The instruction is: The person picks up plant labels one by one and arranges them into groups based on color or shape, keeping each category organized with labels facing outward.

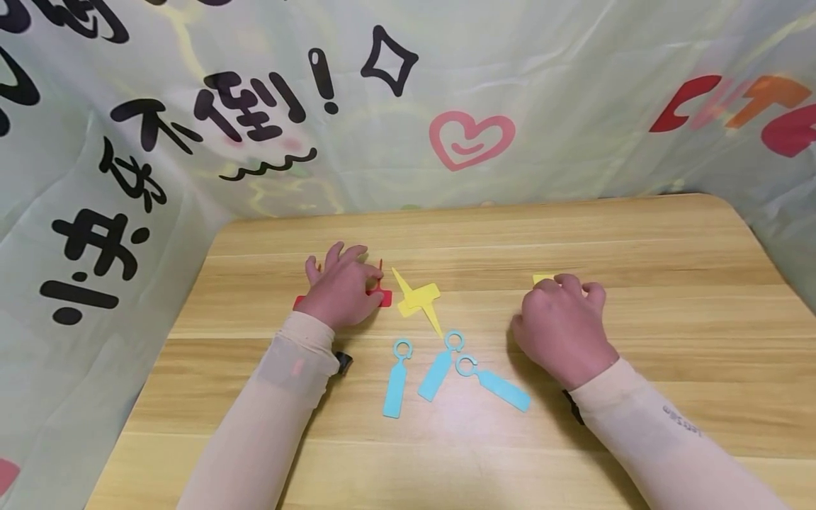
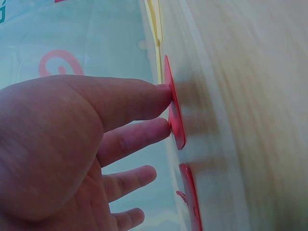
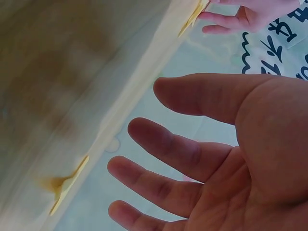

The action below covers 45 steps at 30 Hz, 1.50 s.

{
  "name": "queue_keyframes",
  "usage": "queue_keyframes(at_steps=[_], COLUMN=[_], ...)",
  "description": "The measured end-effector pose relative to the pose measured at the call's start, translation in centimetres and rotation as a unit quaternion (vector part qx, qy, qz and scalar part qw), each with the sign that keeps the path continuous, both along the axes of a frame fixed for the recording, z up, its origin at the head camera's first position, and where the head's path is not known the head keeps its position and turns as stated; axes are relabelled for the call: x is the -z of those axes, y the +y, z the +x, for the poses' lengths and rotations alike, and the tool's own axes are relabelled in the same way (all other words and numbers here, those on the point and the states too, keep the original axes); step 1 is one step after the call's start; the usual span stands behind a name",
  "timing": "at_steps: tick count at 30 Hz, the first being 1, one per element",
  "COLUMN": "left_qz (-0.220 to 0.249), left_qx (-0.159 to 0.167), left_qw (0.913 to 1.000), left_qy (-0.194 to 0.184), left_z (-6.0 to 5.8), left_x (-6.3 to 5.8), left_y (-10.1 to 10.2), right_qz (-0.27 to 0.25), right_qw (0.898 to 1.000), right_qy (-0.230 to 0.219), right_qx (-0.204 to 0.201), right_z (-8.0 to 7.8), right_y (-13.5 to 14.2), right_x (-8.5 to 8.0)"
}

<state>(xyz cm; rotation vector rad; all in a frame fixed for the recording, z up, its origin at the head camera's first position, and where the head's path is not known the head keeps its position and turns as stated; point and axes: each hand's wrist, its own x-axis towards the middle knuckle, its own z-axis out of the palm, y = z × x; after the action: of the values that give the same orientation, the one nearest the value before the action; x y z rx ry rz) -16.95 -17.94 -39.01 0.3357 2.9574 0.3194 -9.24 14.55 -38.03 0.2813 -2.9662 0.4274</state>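
Note:
My left hand [image 1: 343,287] is low over the table at its left, thumb and index fingertips on a flat red plant label [image 2: 174,106]. Its other fingers are spread. A second red label [image 2: 191,197] lies beside it, mostly hidden under the hand in the head view. Just right of this hand, yellow pointed plant labels [image 1: 419,297] lie together, tips pointing opposite ways. My right hand [image 1: 564,326] hovers over another yellow label [image 1: 543,278], which it partly covers. In the right wrist view its relaxed fingers stand apart from the yellow label [image 3: 70,185] and hold nothing.
Three light-blue ring-topped tags lie in the middle of the wooden table [image 1: 688,283]: a left one [image 1: 395,389], a middle one [image 1: 436,375] and a right one [image 1: 505,389]. Behind the table hangs a pale printed cloth [image 1: 574,142].

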Motion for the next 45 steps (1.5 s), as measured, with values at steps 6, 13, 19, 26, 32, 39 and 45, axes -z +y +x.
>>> queue_keyframes(at_steps=[6,13,19,26,32,39,45], left_qz=[-0.003,0.001,-0.007,-0.002,0.000,-0.003,-0.004], left_qx=[-0.002,-0.002,-0.007,-0.007,-0.007,-0.007,-0.007], left_qw=[1.0000,1.0000,1.0000,1.0000,1.0000,1.0000,1.0000], left_qy=[0.003,0.002,-0.001,0.005,0.005,0.004,0.003], left_z=[-0.1,-0.1,-0.2,-0.2,-0.1,-0.1,-0.1], left_x=[0.2,0.1,0.3,0.4,0.3,0.2,0.1], left_y=[0.0,0.0,-0.1,-0.1,-0.1,-0.1,-0.1], right_qz=[0.003,0.001,0.003,-0.007,-0.007,-0.003,0.000], right_qw=[1.000,1.000,1.000,1.000,0.999,0.999,0.999], right_qy=[0.001,0.007,0.014,0.016,0.019,0.022,0.019], right_qx=[-0.004,-0.011,-0.018,-0.026,-0.035,-0.035,-0.035], right_z=[0.1,0.1,0.0,-0.1,-0.2,-0.2,-0.2], right_y=[-0.4,-1.0,-1.4,-1.9,-2.4,-2.7,-3.1], right_x=[0.1,0.2,0.3,0.4,0.3,0.4,0.5])
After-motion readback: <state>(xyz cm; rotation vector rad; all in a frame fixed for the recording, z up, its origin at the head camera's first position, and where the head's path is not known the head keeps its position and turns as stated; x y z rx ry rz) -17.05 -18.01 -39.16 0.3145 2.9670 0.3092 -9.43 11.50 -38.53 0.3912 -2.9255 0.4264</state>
